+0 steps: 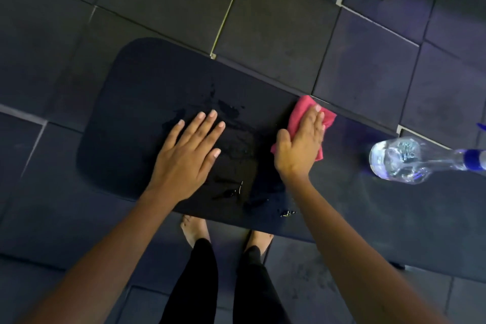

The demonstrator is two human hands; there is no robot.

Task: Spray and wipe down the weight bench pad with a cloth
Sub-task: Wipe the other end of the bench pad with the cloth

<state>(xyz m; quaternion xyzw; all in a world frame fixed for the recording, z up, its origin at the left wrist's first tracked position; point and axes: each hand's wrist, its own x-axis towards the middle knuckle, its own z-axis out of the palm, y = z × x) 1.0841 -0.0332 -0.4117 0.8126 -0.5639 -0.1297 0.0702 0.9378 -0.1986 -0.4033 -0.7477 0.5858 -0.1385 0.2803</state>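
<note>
Cloth: we see the pink cloth [307, 123] flat on the bench pad [126, 118], near its far edge; soft, light, limp, likely to bunch, so we'd press it under a flat palm.
Pad: dark, firm-looking, beaded with wet streaks mid-surface; probably slick there.
Hands: our right hand [299, 144] lies spread on the cloth, fingers open; our left hand [186, 152] rests flat and empty on the pad, apart from the right.
Bottle: the clear spray bottle [405, 160] lies on its side on the pad, to our right.
Floor: dark tiles [276, 21] around.

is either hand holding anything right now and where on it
The right hand presses flat on the middle of the pink cloth against the bench pad, palm down, no pinch grip. The left hand rests bare on the pad, holding nothing.
</note>
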